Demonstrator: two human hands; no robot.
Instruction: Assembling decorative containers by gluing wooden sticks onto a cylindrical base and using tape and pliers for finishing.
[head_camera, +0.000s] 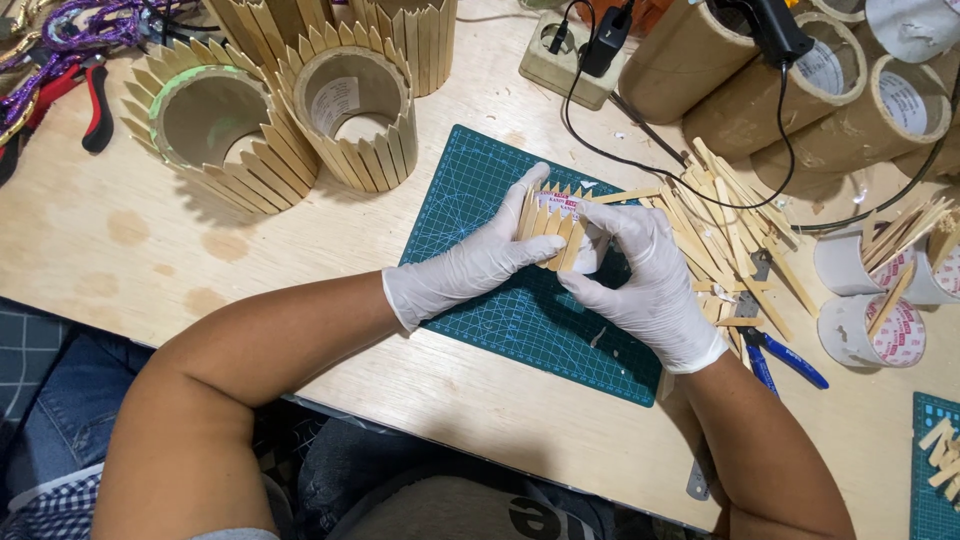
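Note:
Both my hands wear white gloves and hold a small white tape roll (588, 250) partly clad in pointed wooden sticks (550, 222), over a green cutting mat (480, 190). My left hand (480, 262) presses the sticks from the left, index finger stretched along their tops. My right hand (645, 280) grips the roll from the right. A loose stick (625, 195) lies just behind the roll.
Two finished stick-covered cardboard rings (215, 125) (355, 110) stand at back left. A heap of wooden sticks (735, 225) and blue-handled cutters (785, 355) lie right. Cardboard tubes (800, 85), tape rolls (870, 325), a power strip (570, 55) and red pliers (95, 100) ring the table.

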